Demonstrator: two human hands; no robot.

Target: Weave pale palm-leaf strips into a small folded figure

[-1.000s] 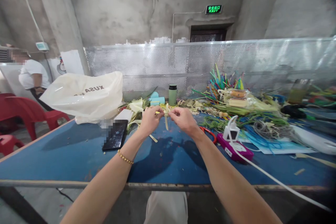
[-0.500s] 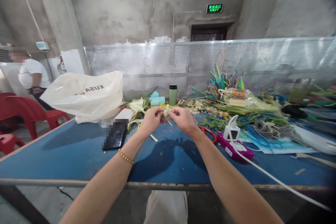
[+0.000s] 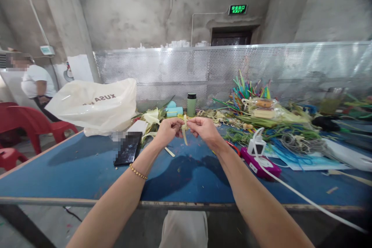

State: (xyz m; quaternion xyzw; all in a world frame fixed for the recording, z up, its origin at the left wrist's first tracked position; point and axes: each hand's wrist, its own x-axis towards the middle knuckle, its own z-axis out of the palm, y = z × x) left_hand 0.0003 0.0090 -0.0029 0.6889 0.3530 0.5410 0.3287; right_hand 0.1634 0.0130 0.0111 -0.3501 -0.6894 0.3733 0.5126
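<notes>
Above the blue table (image 3: pixel 87 170), my left hand (image 3: pixel 167 131) and my right hand (image 3: pixel 205 128) are raised close together. Both pinch a pale yellow leaf strip (image 3: pixel 185 131) between thumb and fingers. One end of the strip hangs down between the hands. A gold bracelet (image 3: pixel 137 172) circles my left wrist. Another pale strip (image 3: pixel 169 152) lies on the table just under my left hand.
A black phone (image 3: pixel 128 148) lies left of my hands, beside a white plastic bag (image 3: pixel 93 104). A green flask (image 3: pixel 191 105), red-handled scissors (image 3: pixel 232 147), a pink power strip (image 3: pixel 260 164) with a white cable and heaps of green and coloured strips (image 3: pixel 261 120) crowd the right. A person stands far left near red chairs (image 3: pixel 26 124).
Both hands have stayed together and risen slightly. The strip has been turned between the fingers, and its loose end now hangs straight down.
</notes>
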